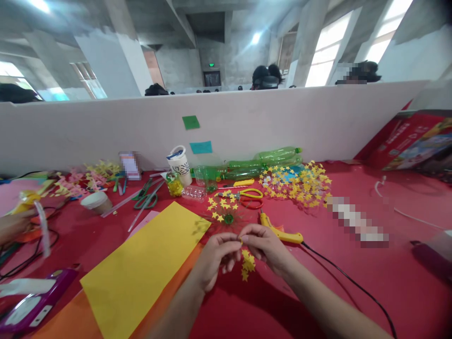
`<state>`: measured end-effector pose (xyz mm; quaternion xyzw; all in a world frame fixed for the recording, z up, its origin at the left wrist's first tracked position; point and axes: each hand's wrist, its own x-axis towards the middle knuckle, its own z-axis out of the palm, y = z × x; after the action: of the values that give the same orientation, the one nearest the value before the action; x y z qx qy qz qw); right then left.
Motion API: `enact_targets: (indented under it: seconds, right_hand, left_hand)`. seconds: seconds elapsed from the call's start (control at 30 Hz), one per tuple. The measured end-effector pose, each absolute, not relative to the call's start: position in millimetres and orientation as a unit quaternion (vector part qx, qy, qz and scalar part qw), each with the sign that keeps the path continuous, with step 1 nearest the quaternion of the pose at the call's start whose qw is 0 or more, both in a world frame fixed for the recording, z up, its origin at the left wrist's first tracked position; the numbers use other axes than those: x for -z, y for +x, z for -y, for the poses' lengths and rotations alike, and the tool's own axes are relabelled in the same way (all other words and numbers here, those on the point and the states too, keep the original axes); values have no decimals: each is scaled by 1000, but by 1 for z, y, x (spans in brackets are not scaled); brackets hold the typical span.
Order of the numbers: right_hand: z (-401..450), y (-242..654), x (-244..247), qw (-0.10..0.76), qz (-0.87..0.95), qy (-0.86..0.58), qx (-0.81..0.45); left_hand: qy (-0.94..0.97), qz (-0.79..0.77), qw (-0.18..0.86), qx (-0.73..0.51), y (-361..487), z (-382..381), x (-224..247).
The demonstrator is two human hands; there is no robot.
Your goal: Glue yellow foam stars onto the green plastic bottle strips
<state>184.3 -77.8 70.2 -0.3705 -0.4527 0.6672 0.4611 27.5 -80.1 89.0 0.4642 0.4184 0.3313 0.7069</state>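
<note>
My left hand (219, 256) and my right hand (264, 246) meet at the fingertips, both pinching what looks like a small yellow paper star (241, 241), mostly covered by the fingers. Just below them, a loose pile of yellow stars (247, 263) lies on the red table. Beyond my hands sits a cut green bottle piece (229, 218) with thin strips fanned out and yellow stars on their ends. To the right of it rests a yellow hot glue gun (282, 231), its nozzle pointing away from me. A yellow paper sheet (148, 268) lies left of my left hand.
Scissors with yellow and red handles (251, 197), green scissors (145, 200), green bottles (247, 168) and a white cup (179, 165) line the back. A large star-tipped cluster (300, 186) stands back right. The glue gun's black cord (349, 278) runs right. Another person's hand (16, 226) is far left.
</note>
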Motion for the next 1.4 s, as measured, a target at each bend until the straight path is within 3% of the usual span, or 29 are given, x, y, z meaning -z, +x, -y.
enact_targets:
  seconds: [0.4,0.77,1.13,1.2,1.3,1.4]
  right_hand:
    - [79,188,-69,488,431,-358,-670]
    - [75,191,-71,442,503,-442,-597]
    - [78,185,-71,461,503,-451,-576]
    - [76,191,-73,463,526,-474,-534]
    - [70,216,-77,439,608,-555,-359]
    - [64,252,-78,251,721,-621,-176]
  left_hand:
    - [416,-395,736,-361,35,80,-84]
    - [525,-456,627,-352,34,78,-86]
    - [581,-471,541,-385,40,81,-85]
    - [575,-481,534,-391,39,81,-87]
    - [552,-497,539,-398,34,78,-89]
    - [535,-500,537,-418,26,74,-90]
